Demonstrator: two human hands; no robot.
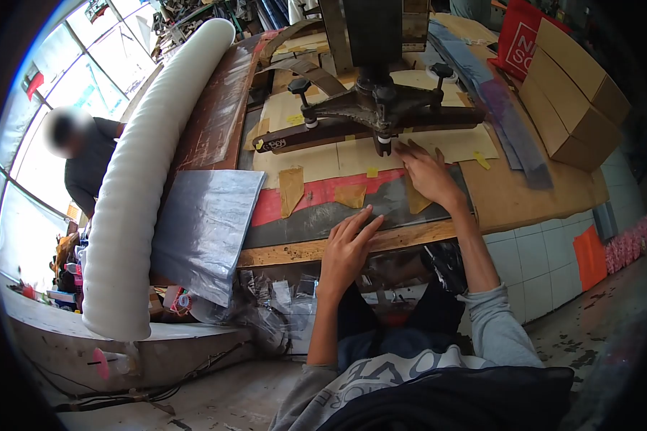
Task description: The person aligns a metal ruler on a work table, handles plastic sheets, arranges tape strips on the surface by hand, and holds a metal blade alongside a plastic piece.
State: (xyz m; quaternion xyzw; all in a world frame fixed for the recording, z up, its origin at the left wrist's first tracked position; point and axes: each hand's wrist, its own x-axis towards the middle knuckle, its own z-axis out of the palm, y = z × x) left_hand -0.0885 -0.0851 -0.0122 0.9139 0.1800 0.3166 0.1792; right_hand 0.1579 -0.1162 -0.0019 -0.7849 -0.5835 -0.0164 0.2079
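My left hand (348, 250) rests at the wooden front edge (424, 233) of the bench, its fingers spread and nothing in them. Further right, my right hand (425, 174) reaches in with fingers stretched out over the cream board (323, 159). Its fingertips lie close beside the front foot of a dark metal press head (376, 100); whether they touch it I cannot tell. A long pressing bar (295, 139) runs under that head, across the board. Brown tape pieces (292, 191) cross the board's front edge onto a red and dark grey strip (313, 192).
Left of the bench lies a large white foam roll (140, 172), with a clear plastic sheet stack (207, 223) beside it. Cardboard boxes (564, 108) and a red bag (519, 43) stand on the right. Another person (86, 158) is beyond the roll.
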